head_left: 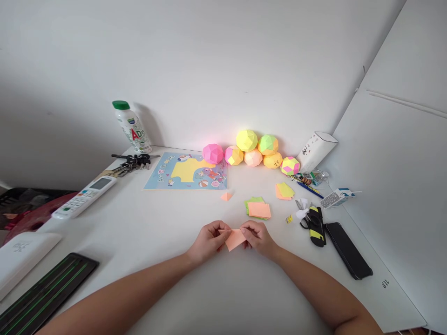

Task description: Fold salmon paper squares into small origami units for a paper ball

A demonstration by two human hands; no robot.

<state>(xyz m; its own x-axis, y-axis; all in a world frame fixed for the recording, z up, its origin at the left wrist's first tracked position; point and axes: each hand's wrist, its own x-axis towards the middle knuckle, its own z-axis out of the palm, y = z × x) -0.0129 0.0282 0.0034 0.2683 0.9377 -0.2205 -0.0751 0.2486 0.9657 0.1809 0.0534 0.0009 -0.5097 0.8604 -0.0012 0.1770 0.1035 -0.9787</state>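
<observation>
Between my two hands is a small piece of peach paper [235,239], partly folded. My left hand [210,239] pinches its left corner, thumb on top. On the other side my right hand [257,238] grips the right corner between thumb and fingers. Just beyond the hands lies a stack of peach and green paper slips [259,210]. A small folded peach piece [226,197] rests to the left of that stack. Farther right sits a pile of yellow and peach slips [285,190].
Several faceted paper balls [247,140] are piled against the wall. A blue picture sheet [164,174], keys [134,162], a bottle [132,128] and a remote control [85,197] occupy the left. A box cutter [316,225], scissors [305,223] and a black phone-like case [348,250] lie right.
</observation>
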